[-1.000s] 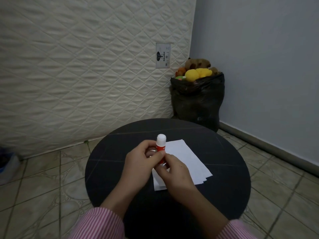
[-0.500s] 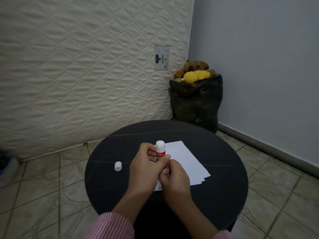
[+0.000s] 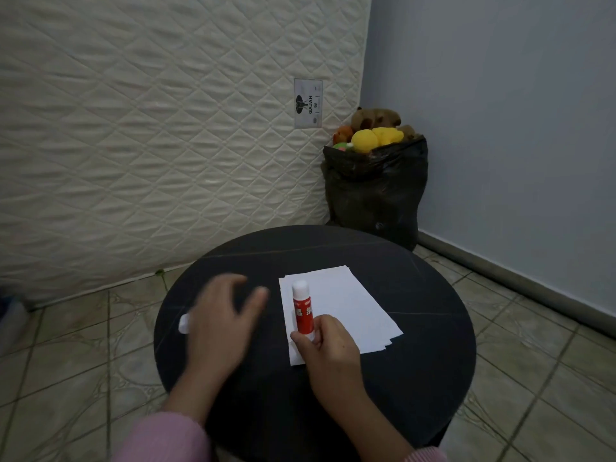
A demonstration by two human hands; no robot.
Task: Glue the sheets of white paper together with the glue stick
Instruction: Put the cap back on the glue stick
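Observation:
A small stack of white paper sheets [image 3: 346, 308] lies on the round black table [image 3: 416, 371]. My right hand [image 3: 330, 348] grips the base of the red glue stick [image 3: 302, 311], which stands upright over the stack's left edge and shows a white top. My left hand [image 3: 220, 321] hovers over the table to the left of the stick, blurred, fingers spread and holding nothing. The glue stick's white cap [image 3: 184, 323] lies on the table at the far left, partly hidden behind my left hand.
An upright quilted mattress [image 3: 150, 135] leans on the wall behind the table. A black bag of plush toys [image 3: 376, 188] stands in the corner. Tiled floor [image 3: 533, 345] surrounds the table.
My left hand has let go of the glue stick and swung left over the table, fingers spread. My right hand keeps the stick upright, now by its base alone.

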